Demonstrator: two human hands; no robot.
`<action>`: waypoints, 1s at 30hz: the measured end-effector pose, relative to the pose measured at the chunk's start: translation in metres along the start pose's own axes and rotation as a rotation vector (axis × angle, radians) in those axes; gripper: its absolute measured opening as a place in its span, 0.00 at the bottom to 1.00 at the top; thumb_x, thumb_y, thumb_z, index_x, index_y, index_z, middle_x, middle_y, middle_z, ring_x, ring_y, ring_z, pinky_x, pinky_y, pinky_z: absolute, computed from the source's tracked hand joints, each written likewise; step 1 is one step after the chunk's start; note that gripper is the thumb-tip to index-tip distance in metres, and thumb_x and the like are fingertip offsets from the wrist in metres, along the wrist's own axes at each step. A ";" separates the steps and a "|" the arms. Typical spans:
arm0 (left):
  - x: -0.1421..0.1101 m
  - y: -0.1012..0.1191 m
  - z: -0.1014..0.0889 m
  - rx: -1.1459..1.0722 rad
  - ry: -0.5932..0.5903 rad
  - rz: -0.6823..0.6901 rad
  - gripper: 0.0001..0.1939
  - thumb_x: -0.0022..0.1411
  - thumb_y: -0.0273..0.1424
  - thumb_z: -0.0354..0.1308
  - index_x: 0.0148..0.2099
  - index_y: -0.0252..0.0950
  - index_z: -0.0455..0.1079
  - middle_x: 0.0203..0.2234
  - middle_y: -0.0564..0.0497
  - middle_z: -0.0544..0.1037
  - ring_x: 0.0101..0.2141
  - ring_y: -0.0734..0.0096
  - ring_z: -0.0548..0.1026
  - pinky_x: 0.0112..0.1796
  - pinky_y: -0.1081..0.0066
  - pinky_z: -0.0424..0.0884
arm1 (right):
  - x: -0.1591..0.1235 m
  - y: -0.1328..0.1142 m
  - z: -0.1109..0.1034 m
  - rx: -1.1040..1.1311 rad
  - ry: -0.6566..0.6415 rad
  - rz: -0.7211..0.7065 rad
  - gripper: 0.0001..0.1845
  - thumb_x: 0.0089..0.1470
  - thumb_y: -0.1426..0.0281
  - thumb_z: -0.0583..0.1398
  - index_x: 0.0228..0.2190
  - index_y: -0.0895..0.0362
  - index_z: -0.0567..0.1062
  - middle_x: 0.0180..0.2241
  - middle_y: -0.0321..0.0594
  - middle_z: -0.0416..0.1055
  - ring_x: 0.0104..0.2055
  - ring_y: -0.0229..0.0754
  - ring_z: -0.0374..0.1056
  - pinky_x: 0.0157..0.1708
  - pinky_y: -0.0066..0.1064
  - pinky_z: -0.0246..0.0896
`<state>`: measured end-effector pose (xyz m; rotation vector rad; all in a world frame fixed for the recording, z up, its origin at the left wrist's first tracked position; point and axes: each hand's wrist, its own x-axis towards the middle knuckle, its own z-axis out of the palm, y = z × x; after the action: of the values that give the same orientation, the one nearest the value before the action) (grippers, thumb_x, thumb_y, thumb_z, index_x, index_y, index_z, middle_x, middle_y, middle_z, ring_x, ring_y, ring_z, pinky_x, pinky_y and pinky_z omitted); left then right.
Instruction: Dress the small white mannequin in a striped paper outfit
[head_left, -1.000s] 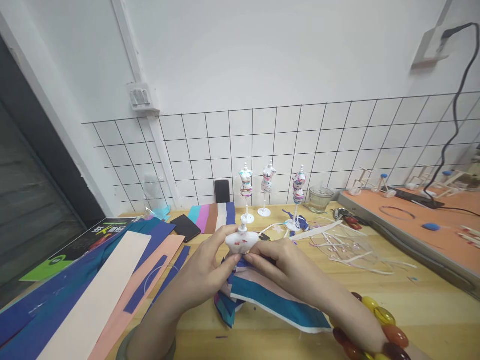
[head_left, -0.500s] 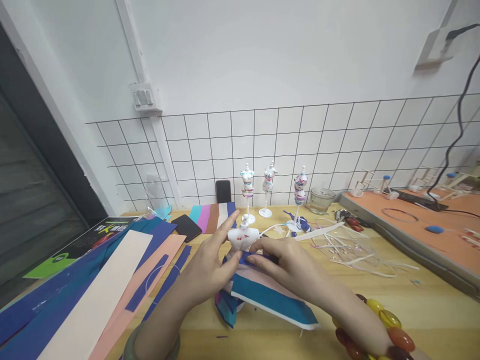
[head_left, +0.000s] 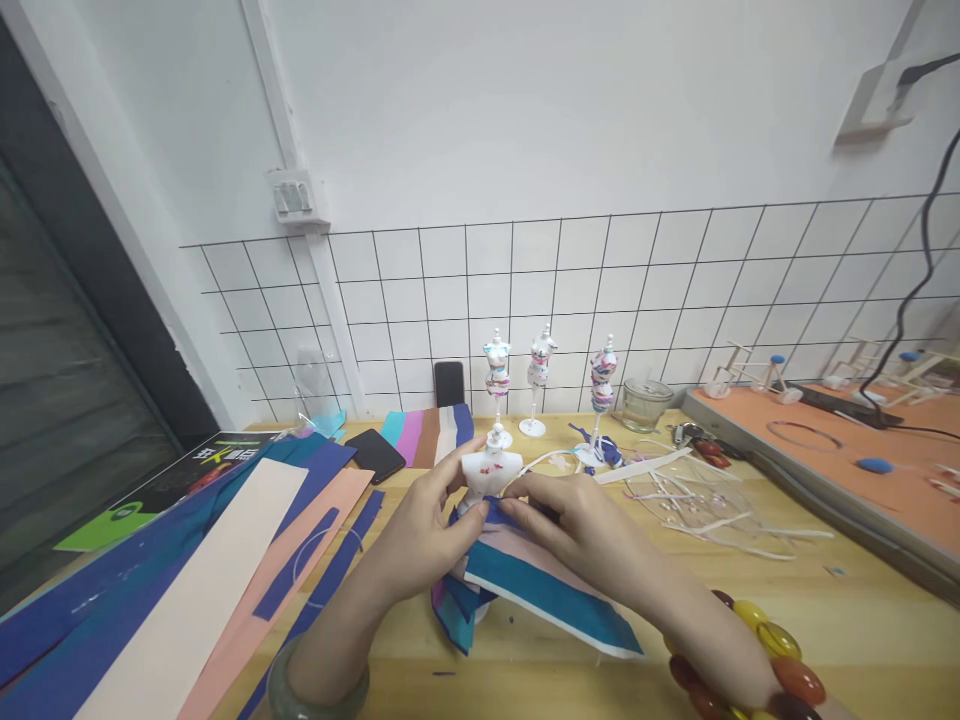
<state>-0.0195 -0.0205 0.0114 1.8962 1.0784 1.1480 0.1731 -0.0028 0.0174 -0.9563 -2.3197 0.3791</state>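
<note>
Pinching the cloth (head_left: 551,590) by its blue upper edge, I had the right hand (head_left: 574,515) at the front of the torso (head_left: 491,468), thumb and forefinger pressed together. My left hand (head_left: 427,530) curved round the torso, its thumb holding that edge against the waist; I couldn't tell where its hidden fingertips lay. The torso stood upright between both hands, over the table (head_left: 555,685). From its waist the cloth ran out toward my right, a teal band edged in white. Beads (head_left: 799,678) ringed the right wrist, a bangle (head_left: 319,695) the left. Left of the hands lay strips (head_left: 202,590) and a phone (head_left: 375,455). Behind the torso stood three figures (head_left: 602,372); a glass (head_left: 646,405) sat near the rightmost one, ribbons (head_left: 697,500) before it.
</note>
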 end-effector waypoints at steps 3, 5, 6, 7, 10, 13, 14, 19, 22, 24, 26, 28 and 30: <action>0.001 -0.001 0.000 -0.017 -0.025 0.002 0.31 0.63 0.27 0.52 0.66 0.45 0.50 0.59 0.49 0.66 0.57 0.62 0.65 0.55 0.64 0.63 | 0.001 0.001 -0.001 0.014 -0.007 0.003 0.12 0.61 0.67 0.53 0.33 0.57 0.75 0.25 0.35 0.71 0.25 0.36 0.63 0.26 0.27 0.54; 0.001 -0.001 0.000 -0.012 -0.032 0.001 0.30 0.63 0.28 0.53 0.66 0.45 0.50 0.59 0.49 0.65 0.57 0.61 0.64 0.55 0.64 0.63 | 0.001 0.001 -0.002 0.017 -0.014 0.013 0.12 0.61 0.67 0.53 0.33 0.57 0.75 0.25 0.36 0.72 0.25 0.36 0.64 0.26 0.27 0.54; 0.001 -0.001 -0.001 -0.007 -0.030 0.002 0.30 0.63 0.29 0.53 0.65 0.44 0.51 0.59 0.48 0.65 0.57 0.60 0.64 0.55 0.63 0.63 | 0.001 0.001 -0.002 0.018 -0.018 0.017 0.12 0.61 0.67 0.53 0.33 0.57 0.75 0.26 0.36 0.72 0.25 0.36 0.64 0.27 0.27 0.54; 0.000 -0.001 -0.001 -0.002 -0.025 0.004 0.29 0.63 0.30 0.53 0.65 0.44 0.52 0.59 0.48 0.65 0.57 0.60 0.64 0.55 0.62 0.63 | 0.001 0.000 -0.003 0.021 -0.022 0.018 0.12 0.61 0.67 0.53 0.33 0.57 0.75 0.26 0.36 0.72 0.26 0.36 0.64 0.27 0.27 0.54; 0.001 0.000 -0.001 0.010 -0.012 0.016 0.27 0.64 0.30 0.52 0.64 0.43 0.55 0.58 0.47 0.67 0.55 0.58 0.66 0.53 0.60 0.65 | 0.001 -0.002 -0.005 0.024 -0.028 0.010 0.11 0.61 0.68 0.53 0.34 0.57 0.74 0.27 0.36 0.72 0.26 0.36 0.64 0.27 0.27 0.55; 0.001 0.001 -0.001 0.033 -0.002 0.012 0.26 0.64 0.30 0.52 0.64 0.43 0.55 0.56 0.46 0.69 0.54 0.59 0.67 0.53 0.60 0.64 | 0.000 -0.003 -0.006 -0.001 -0.017 0.004 0.12 0.61 0.68 0.53 0.29 0.57 0.73 0.24 0.35 0.70 0.24 0.35 0.61 0.24 0.26 0.53; 0.001 0.001 0.000 0.042 0.002 0.008 0.26 0.64 0.30 0.51 0.64 0.42 0.55 0.56 0.46 0.69 0.55 0.59 0.66 0.53 0.61 0.64 | 0.000 -0.003 -0.006 -0.009 -0.015 -0.001 0.12 0.60 0.69 0.53 0.28 0.57 0.73 0.23 0.35 0.69 0.24 0.35 0.61 0.24 0.26 0.52; 0.001 0.003 0.002 0.083 0.017 0.031 0.27 0.63 0.29 0.52 0.64 0.42 0.55 0.55 0.45 0.70 0.55 0.57 0.65 0.53 0.59 0.64 | -0.001 -0.002 -0.007 0.034 -0.037 -0.084 0.08 0.59 0.71 0.54 0.33 0.56 0.74 0.28 0.36 0.72 0.29 0.37 0.64 0.30 0.28 0.57; 0.001 0.003 0.003 0.095 0.016 0.043 0.28 0.62 0.28 0.52 0.64 0.42 0.55 0.54 0.45 0.71 0.56 0.56 0.64 0.54 0.56 0.63 | -0.001 -0.002 -0.007 0.076 -0.045 -0.114 0.08 0.59 0.72 0.55 0.34 0.56 0.74 0.30 0.37 0.73 0.32 0.38 0.66 0.32 0.29 0.59; 0.000 0.002 0.002 0.093 0.019 0.037 0.28 0.62 0.29 0.53 0.64 0.42 0.55 0.54 0.45 0.71 0.57 0.55 0.63 0.55 0.55 0.62 | -0.001 -0.002 -0.009 0.090 -0.050 -0.117 0.08 0.59 0.73 0.55 0.34 0.56 0.75 0.31 0.37 0.73 0.33 0.38 0.66 0.33 0.29 0.60; 0.000 0.001 0.002 0.086 0.023 0.032 0.27 0.63 0.30 0.53 0.63 0.42 0.56 0.55 0.45 0.70 0.57 0.55 0.63 0.55 0.56 0.62 | -0.001 -0.002 -0.010 0.091 -0.059 -0.105 0.09 0.60 0.72 0.54 0.34 0.56 0.75 0.31 0.37 0.73 0.32 0.38 0.66 0.33 0.29 0.60; 0.001 0.000 0.002 0.086 0.024 0.030 0.26 0.63 0.31 0.53 0.63 0.42 0.57 0.55 0.46 0.69 0.56 0.57 0.65 0.54 0.58 0.63 | -0.001 -0.003 -0.012 0.086 -0.075 -0.079 0.09 0.60 0.72 0.54 0.35 0.56 0.75 0.31 0.38 0.73 0.31 0.38 0.66 0.32 0.30 0.60; 0.001 0.000 0.002 0.094 0.027 0.026 0.25 0.64 0.32 0.52 0.63 0.43 0.57 0.55 0.47 0.70 0.53 0.59 0.68 0.53 0.60 0.65 | -0.001 -0.003 -0.013 0.078 -0.091 -0.052 0.10 0.61 0.72 0.54 0.36 0.56 0.75 0.30 0.38 0.73 0.31 0.38 0.66 0.31 0.30 0.60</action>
<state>-0.0174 -0.0196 0.0112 1.9774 1.1433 1.1585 0.1796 -0.0051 0.0283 -0.8562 -2.3873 0.4971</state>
